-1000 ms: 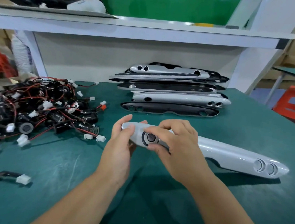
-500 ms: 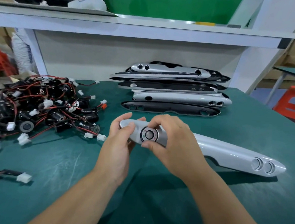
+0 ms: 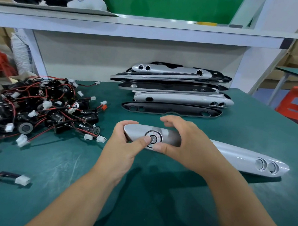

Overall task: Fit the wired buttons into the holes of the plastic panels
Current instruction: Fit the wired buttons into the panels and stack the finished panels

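Thumb of my left grip (image 3: 123, 146) has slid onto the button (image 3: 154, 137); its fingers clasp the panel (image 3: 240, 155); my right grip (image 3: 192, 149) curls round it too.

Your left hand (image 3: 122, 146) and right hand (image 3: 186, 148) are bare; your left forearm (image 3: 83, 200) and right forearm (image 3: 240, 211) are uncovered too, right down to the view's bottom edge.
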### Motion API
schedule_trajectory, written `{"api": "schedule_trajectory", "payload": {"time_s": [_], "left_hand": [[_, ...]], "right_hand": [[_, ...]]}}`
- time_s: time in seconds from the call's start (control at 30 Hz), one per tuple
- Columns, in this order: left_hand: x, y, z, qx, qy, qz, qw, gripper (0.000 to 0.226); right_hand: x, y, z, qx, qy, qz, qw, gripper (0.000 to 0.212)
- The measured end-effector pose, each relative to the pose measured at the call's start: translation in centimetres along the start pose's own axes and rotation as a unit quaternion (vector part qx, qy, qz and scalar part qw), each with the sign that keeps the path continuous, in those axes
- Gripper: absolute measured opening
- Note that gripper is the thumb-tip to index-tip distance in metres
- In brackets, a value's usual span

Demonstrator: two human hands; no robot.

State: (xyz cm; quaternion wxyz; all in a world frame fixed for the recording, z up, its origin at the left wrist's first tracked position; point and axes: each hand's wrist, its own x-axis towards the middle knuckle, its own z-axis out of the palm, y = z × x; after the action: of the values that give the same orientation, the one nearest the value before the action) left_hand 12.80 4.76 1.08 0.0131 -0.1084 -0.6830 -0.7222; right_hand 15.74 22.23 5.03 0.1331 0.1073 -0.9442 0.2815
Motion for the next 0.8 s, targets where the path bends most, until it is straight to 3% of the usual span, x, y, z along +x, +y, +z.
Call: {"api": "schedule_trajectory", "payload": {"time_s": [0.1,0.27,0.57,0.8], "left_hand": [[0.1,-0.1,-0.1,0.031,0.007,-0.026,0.999,0.047],[0.3,-0.3,-0.9,0.083,-0.012,-0.05,0.995,0.033],[0.1,0.3,-1.2,0.142,-0.02,-0.063,0.988,0.044],[0.0,0.3,-0.7,0.147,-0.007,-0.051,0.988,0.047]], "right_hand": [[0.1,0.3,0.2,-0.046,-0.037,0.059,0.997,0.049],[0.4,0.4,0.8,-0.069,-0.053,0.085,0.993,0.037],[0.5,0.2,1.6,-0.107,-0.021,0.081,0.991,0.038],[0.5,0.2,1.9,-0.125,-0.002,0.083,0.989,0.051]]}}
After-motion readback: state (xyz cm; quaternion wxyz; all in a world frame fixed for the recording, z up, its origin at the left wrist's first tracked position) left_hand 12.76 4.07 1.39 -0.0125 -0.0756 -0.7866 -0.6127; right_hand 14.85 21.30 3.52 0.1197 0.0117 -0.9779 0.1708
